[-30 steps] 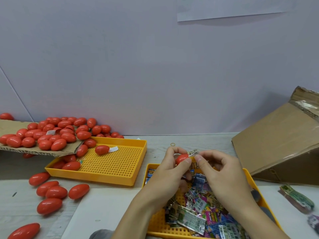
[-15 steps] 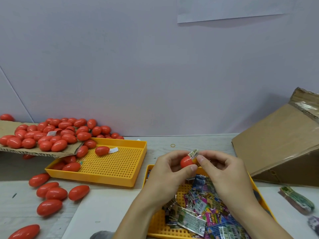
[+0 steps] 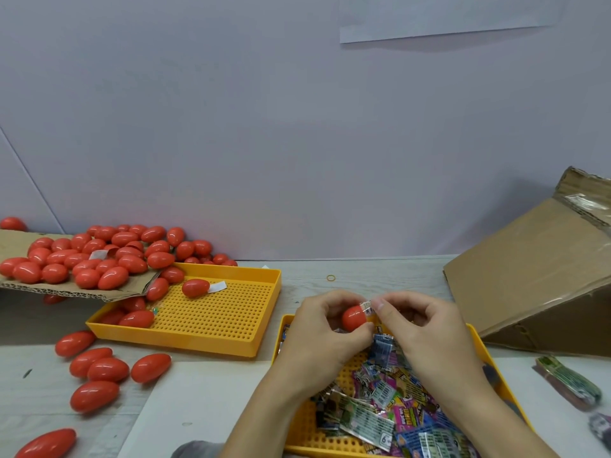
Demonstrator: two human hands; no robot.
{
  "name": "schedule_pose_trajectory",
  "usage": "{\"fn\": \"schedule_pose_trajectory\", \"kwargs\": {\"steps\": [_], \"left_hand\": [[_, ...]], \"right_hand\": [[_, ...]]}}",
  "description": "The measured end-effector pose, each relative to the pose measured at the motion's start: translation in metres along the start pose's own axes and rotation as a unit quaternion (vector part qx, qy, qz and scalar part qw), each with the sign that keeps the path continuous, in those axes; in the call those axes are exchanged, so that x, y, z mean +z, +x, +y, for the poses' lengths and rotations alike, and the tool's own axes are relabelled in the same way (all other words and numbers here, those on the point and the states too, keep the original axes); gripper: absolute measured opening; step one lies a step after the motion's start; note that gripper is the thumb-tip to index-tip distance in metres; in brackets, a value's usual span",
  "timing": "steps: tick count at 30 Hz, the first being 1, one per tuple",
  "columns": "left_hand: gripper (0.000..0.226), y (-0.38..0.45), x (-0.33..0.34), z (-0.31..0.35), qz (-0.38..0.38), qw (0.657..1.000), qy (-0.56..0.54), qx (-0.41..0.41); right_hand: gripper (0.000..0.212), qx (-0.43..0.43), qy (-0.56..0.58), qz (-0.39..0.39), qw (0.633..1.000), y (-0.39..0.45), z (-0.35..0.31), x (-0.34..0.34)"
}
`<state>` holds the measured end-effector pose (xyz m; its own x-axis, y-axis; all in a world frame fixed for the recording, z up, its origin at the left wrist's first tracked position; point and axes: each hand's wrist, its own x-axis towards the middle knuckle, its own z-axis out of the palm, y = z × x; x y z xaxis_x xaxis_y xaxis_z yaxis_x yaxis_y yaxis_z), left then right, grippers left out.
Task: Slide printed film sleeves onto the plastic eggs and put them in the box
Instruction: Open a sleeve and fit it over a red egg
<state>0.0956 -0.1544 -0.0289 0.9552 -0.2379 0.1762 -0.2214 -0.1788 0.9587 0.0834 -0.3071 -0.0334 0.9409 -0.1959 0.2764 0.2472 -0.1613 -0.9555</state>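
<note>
Head view: sleeving is under way above the near tray (image 3: 481,338). Left hand (image 3: 325,332) grips a red egg (image 3: 353,318); right hand (image 3: 418,328) pinches a printed sleeve (image 3: 366,305) at its tip. Next, I judge, the sleeve must slide fully on before boxing.

Egg pile (image 3: 99,256) far left on cardboard (image 3: 20,241); sleeves (image 3: 390,404) in near tray (image 3: 496,365); box (image 3: 529,279) right, probably tilted.
</note>
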Motion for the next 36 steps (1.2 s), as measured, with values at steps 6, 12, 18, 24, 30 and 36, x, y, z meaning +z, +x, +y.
{"fn": "schedule_pose_trajectory", "kwargs": {"steps": [6, 12, 18, 24, 30, 36], "left_hand": [[0.03, 0.0002, -0.0003, 0.0024, -0.021, 0.999, -0.04, -0.03], [0.029, -0.0005, -0.0013, 0.0017, -0.046, 0.998, -0.032, -0.043], [0.028, 0.0006, -0.0014, 0.0006, -0.034, 0.998, -0.005, -0.045], [0.02, 0.0026, -0.0021, -0.0037, -0.016, 0.998, 0.064, -0.021], [0.025, 0.0044, -0.0036, -0.0066, -0.021, 0.995, 0.095, -0.003], [0.033, 0.0059, -0.0065, -0.0066, -0.029, 0.995, 0.097, 0.01]], "right_hand": [[0.005, 0.021, 0.008, 0.01, 1.0, 0.0003, 0.0004, -0.0016], [0.005, 0.036, 0.031, 0.016, 0.999, 0.0007, -0.001, -0.0013], [0.007, 0.04, 0.041, -0.003, 0.998, 0.0001, -0.0042, -0.0001], [0.016, 0.051, 0.022, -0.028, 0.998, -0.0023, -0.0082, 0.0025], [0.018, 0.052, 0.002, 0.0, 0.999, -0.0044, -0.006, 0.0059], [0.016, 0.053, 0.017, -0.004, 0.998, -0.0057, -0.0079, 0.0072]]}}
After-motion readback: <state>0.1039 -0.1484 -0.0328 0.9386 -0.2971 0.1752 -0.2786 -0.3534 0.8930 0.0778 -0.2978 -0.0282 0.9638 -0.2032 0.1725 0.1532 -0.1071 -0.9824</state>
